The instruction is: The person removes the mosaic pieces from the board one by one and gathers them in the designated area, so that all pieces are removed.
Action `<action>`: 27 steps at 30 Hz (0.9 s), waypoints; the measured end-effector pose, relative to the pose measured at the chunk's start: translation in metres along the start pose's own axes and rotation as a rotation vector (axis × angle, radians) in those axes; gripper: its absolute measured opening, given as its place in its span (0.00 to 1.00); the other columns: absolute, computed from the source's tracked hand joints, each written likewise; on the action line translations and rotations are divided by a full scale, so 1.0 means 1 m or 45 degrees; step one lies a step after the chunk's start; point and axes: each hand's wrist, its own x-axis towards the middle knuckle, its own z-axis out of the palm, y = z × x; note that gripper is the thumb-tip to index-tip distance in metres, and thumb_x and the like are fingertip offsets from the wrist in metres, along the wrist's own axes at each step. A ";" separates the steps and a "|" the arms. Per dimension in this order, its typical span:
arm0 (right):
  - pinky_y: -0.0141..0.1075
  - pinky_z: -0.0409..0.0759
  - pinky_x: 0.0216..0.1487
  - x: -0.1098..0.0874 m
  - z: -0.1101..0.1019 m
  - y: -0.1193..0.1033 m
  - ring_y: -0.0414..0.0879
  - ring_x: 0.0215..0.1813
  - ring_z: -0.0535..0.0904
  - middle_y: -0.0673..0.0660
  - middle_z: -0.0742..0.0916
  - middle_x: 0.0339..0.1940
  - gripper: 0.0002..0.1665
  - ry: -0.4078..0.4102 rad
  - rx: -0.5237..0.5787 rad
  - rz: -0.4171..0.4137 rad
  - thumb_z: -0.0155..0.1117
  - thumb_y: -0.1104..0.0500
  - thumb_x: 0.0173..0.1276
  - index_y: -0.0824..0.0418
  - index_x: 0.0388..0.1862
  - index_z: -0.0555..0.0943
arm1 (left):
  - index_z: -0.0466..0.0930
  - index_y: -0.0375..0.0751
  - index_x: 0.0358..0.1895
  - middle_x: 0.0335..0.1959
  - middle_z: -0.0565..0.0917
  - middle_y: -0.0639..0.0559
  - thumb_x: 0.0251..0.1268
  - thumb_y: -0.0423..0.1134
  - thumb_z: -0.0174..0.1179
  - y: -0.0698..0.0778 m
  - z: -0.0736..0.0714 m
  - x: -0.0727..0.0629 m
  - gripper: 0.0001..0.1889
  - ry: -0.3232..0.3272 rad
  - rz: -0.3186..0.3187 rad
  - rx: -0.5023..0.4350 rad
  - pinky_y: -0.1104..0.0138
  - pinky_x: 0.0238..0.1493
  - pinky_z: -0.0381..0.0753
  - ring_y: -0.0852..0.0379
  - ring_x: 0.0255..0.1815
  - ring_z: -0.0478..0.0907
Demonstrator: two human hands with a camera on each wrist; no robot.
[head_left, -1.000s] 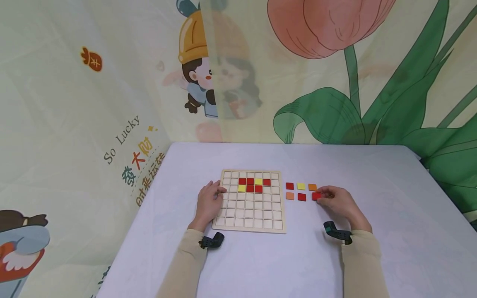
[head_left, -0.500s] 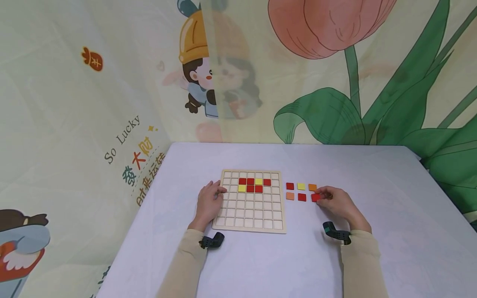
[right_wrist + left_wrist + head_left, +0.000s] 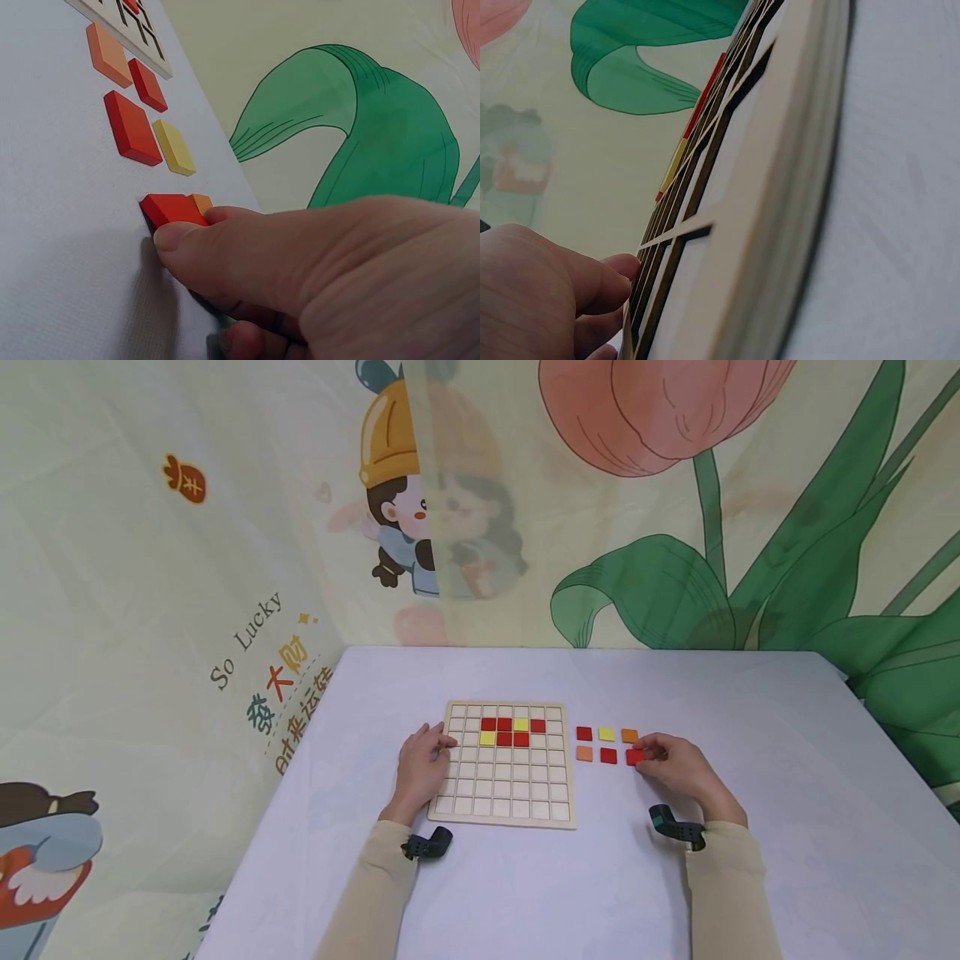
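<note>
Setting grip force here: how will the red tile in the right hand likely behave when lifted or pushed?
The red tile looks stiff: its visible edges run straight where the right hand pinches it. Small beside that hand, it is probably light. Its flat face and angular corners suggest it would slide rather than roll if pushed.

A white-covered table (image 3: 525, 893) carries a wooden grid board (image 3: 502, 771) and, just beside it, coloured tiles (image 3: 608, 756).
</note>
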 end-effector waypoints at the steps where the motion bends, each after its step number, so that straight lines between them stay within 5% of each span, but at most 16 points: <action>1: 0.40 0.77 0.45 0.000 0.000 0.000 0.55 0.47 0.72 0.62 0.80 0.43 0.20 0.001 -0.003 -0.008 0.67 0.63 0.65 0.65 0.55 0.77 | 0.84 0.42 0.41 0.69 0.72 0.42 0.67 0.30 0.53 0.000 0.000 0.000 0.09 0.000 0.000 0.001 0.51 0.77 0.46 0.43 0.76 0.56; 16: 0.38 0.78 0.44 0.000 0.001 0.001 0.55 0.46 0.72 0.61 0.80 0.41 0.20 0.000 -0.036 -0.016 0.67 0.64 0.65 0.66 0.55 0.79 | 0.83 0.42 0.41 0.69 0.71 0.43 0.67 0.31 0.53 0.001 0.001 0.001 0.09 -0.001 -0.024 0.009 0.52 0.78 0.45 0.44 0.76 0.55; 27: 0.29 0.71 0.34 -0.001 -0.003 0.002 0.54 0.45 0.72 0.60 0.79 0.39 0.23 0.013 -0.017 -0.016 0.68 0.62 0.63 0.63 0.57 0.78 | 0.83 0.43 0.41 0.69 0.71 0.43 0.67 0.31 0.53 0.000 0.001 0.001 0.09 0.000 -0.020 0.009 0.51 0.77 0.45 0.44 0.76 0.55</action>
